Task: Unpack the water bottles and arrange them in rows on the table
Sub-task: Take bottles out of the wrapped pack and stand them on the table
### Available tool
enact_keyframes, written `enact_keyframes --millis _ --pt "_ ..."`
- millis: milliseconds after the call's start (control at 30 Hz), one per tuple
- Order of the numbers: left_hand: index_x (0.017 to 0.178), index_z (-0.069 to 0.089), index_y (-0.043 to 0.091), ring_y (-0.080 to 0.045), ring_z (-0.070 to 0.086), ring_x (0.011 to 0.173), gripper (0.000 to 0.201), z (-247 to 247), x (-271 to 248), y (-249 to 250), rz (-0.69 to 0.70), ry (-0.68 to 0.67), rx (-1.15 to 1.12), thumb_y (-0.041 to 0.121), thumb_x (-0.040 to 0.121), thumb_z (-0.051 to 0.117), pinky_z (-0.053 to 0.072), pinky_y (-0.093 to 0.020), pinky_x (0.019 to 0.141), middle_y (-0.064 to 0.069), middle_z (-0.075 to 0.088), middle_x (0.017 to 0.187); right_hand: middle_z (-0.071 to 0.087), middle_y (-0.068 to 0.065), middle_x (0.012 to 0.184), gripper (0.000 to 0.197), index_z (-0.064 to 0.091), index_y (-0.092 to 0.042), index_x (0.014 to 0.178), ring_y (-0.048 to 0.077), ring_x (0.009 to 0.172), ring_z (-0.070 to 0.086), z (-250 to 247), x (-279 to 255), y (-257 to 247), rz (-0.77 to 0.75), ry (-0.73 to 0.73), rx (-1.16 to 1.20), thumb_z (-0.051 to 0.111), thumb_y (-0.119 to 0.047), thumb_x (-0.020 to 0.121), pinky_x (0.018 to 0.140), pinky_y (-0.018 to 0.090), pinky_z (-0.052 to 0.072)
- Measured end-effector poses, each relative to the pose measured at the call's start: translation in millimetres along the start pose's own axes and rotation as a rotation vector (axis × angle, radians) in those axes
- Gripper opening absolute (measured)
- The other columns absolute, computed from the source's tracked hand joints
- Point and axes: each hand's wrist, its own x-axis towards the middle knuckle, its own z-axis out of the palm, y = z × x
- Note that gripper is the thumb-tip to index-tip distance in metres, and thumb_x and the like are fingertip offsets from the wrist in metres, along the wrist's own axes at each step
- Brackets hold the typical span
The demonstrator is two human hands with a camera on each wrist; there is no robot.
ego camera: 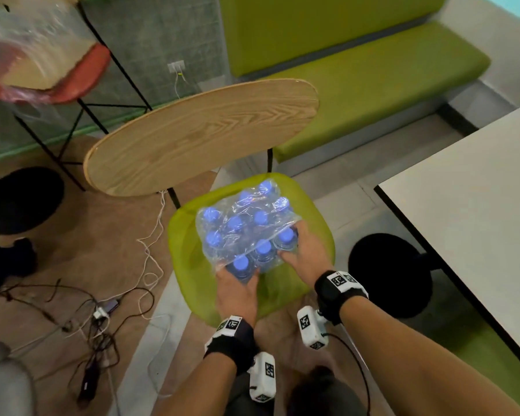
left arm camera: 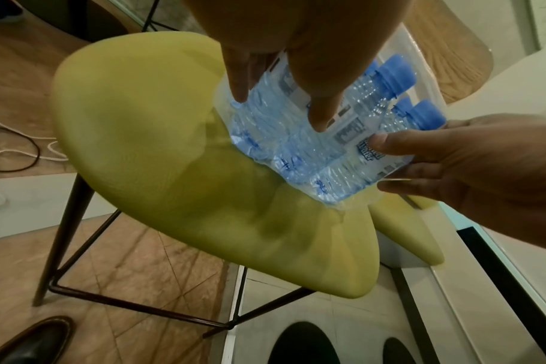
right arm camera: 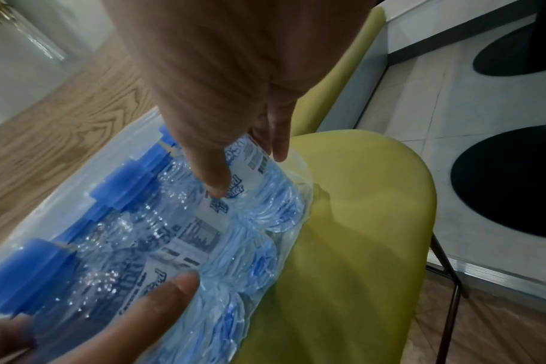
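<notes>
Head view: pack of water bottles [ego camera: 246, 226] stands on the green chair seat [ego camera: 315, 235] at frame centre, caps up, plastic wrap still on.
Left hand [ego camera: 237, 291]: fingers curled against the pack's near lower-left corner.
Right hand [ego camera: 305, 253]: thumb and fingers clasp the near right corner.
Key relation: pack lies just ahead of both hands, gripped from its near side; the white tabletop [ego camera: 469, 211] is at frame right, well apart, nearer the right hand.
Judgement: bottles not yet unpacked; a lift rightward comes next.
</notes>
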Motion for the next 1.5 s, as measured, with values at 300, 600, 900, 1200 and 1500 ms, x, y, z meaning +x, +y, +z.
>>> enact_keyframes --millis 300,600,900,1200,1500 --pt "0.127 0.055 0.028 -0.012 0.066 0.097 0.063 -21 -61 -2 0.325 -0.264 0.08 0.038 0.073 0.087 0.054 -0.027 0.084 0.016 0.068 0.108 0.069 -0.006 0.093 0.051 0.052 -0.025 0.11 0.015 0.076 0.063 -64 -48 17 -0.005 -0.048 0.025 0.081 -0.036 0.071 0.073 0.036 0.054" --pt "0.12 0.058 0.026 -0.013 0.057 0.106 0.058 103 -83 173 0.712 -0.618 -0.012 0.028 0.069 0.085 0.053 -0.042 0.09 0.01 0.055 0.113 0.071 -0.011 0.102 0.045 0.057 -0.03 0.117 0.012 0.09 0.069 -262 -118 80 0.08 0.311 0.053 0.077 -0.026 0.077 0.083 0.036 0.057" --pt "0.127 0.056 0.027 -0.018 0.061 0.109 0.066 289 -186 318 0.929 -0.924 0.1 0.032 0.067 0.085 0.052 -0.039 0.095 0.005 0.06 0.124 0.068 -0.003 0.107 0.047 0.059 -0.02 0.116 0.019 0.095 0.064 -415 -166 210 0.398 0.647 0.056 0.082 -0.035 0.078 0.077 0.026 0.044" --pt "0.126 0.049 0.029 -0.017 0.06 0.107 0.065 396 -243 343 0.958 -0.892 0.195 0.041 0.07 0.08 0.053 -0.043 0.09 0.009 0.051 0.125 0.063 -0.002 0.106 0.053 0.054 -0.021 0.108 0.022 0.094 0.063 -463 -162 289 0.51 0.746 0.054 0.081 -0.041 0.067 0.083 0.043 0.055" --pt "0.137 0.039 0.026 -0.016 0.053 0.119 0.091 403 -241 338 0.926 -0.92 0.17 0.051 0.065 0.088 0.053 -0.038 0.091 0.006 0.042 0.132 0.052 -0.001 0.125 0.071 0.049 -0.019 0.129 0.018 0.115 0.054 -450 -175 288 0.482 0.826 0.013 0.081 -0.049 0.074 0.097 0.039 0.049"
